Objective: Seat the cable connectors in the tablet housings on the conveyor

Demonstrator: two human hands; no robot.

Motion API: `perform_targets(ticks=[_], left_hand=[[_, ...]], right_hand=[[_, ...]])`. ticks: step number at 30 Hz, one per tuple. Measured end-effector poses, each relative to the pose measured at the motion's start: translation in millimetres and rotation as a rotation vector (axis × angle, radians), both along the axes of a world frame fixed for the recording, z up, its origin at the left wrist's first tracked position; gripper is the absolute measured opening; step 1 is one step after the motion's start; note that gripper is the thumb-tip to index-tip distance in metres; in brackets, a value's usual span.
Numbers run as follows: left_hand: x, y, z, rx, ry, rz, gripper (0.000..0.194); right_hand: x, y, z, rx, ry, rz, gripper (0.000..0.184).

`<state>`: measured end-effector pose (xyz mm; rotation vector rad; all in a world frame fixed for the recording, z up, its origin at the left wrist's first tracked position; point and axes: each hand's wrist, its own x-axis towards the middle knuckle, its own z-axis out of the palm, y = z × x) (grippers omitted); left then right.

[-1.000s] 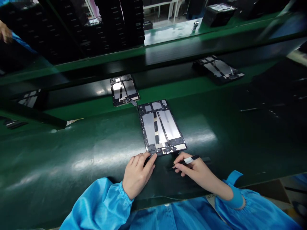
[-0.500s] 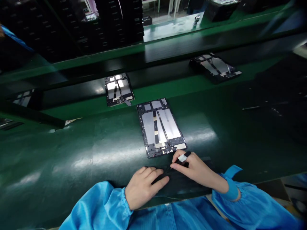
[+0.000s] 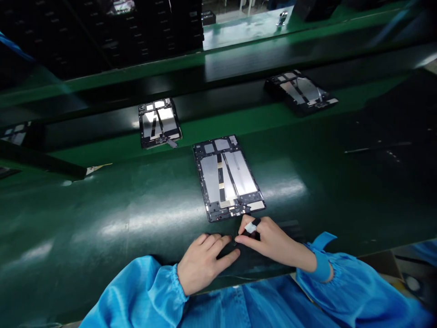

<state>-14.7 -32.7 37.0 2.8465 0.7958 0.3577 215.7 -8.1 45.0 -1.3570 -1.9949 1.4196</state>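
An opened tablet (image 3: 228, 177) lies back-up on the green bench, silver panels and dark boards showing. My right hand (image 3: 269, 241) sits just below its near edge, fingers pinched on a thin black tool with a white tape band (image 3: 251, 226); the tip points down-left toward my left fingers. My left hand (image 3: 205, 262) rests flat on a dark strip at the bench's front, fingers stretched and slightly apart, touching something small and dark I cannot make out. Both arms wear blue sleeves.
Two more opened tablets lie on the dark conveyor belt: one left of centre (image 3: 159, 122), one at the back right (image 3: 300, 91). Stacks of black trays (image 3: 136, 32) stand behind. A small label (image 3: 97, 168) lies at the left.
My left hand drew back from the tablet's lower corner to the bench's front edge. My right hand turned the tool so its tip points toward the left fingers. The conveyor tablets drifted left.
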Motion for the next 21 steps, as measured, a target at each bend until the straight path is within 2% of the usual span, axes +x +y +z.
perform_targets(ticks=[2, 5, 9, 14, 17, 21], left_hand=[[1.0, -0.3, 0.7, 0.003, -0.008, 0.003, 0.033], [1.5, -1.0, 1.4, -0.005, -0.040, 0.020, 0.032], [-2.9, 4.6, 3.2, -0.042, -0.144, 0.051, 0.028], [-14.6, 23.5, 6.1, 0.026, -0.209, 0.223, 0.025], [-20.2, 29.9, 3.9, 0.066, -0.191, 0.272, 0.027], [-22.7, 30.7, -0.8, 0.074, -0.195, 0.278, 0.025]], right_hand=[[-0.7, -2.0, -1.9, -0.017, 0.029, -0.027, 0.021], [2.6, -1.1, -2.6, -0.137, 0.214, -0.129, 0.023], [8.6, 18.4, 8.0, -0.235, 0.414, -0.280, 0.030], [-0.5, 58.4, 19.4, -0.315, 0.377, -0.199, 0.030], [-11.6, 74.3, 14.5, -0.362, 0.325, -0.122, 0.030], [-22.2, 82.7, 7.5, -0.412, 0.307, -0.071, 0.034]])
